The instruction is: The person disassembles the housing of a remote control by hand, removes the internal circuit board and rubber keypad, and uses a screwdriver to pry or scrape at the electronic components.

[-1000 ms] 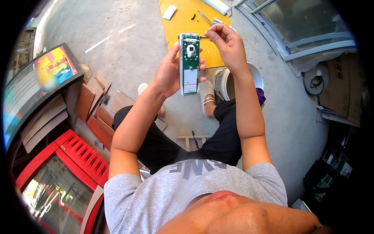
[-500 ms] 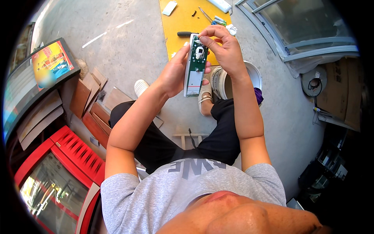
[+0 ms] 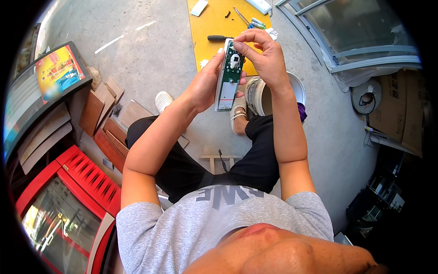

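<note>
Left hand curls around the circuit board; right hand bunches fingers at its twelve-o'clock end, hold unclear.

Grey concrete floor, bright streaks of light, framed glass panel, red glass-fronted cabinet, brown cardboard

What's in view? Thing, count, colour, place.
circuit board: one, green, upper centre
sheet: one, yellow, top centre
tool handle: one, black, on sheet
pointed tool: one, silver, on sheet
bucket: at least one, white, centre right
cabinet: one, red, lower left
panels: several, brown, left
picture: one, yellow-red, left
window: one, grey, upper right
cardboard: some, brown, far right
shoes: two, cream, centre
left hand: one, bare, holding circuit board
right hand: one, bare, at its top
</note>
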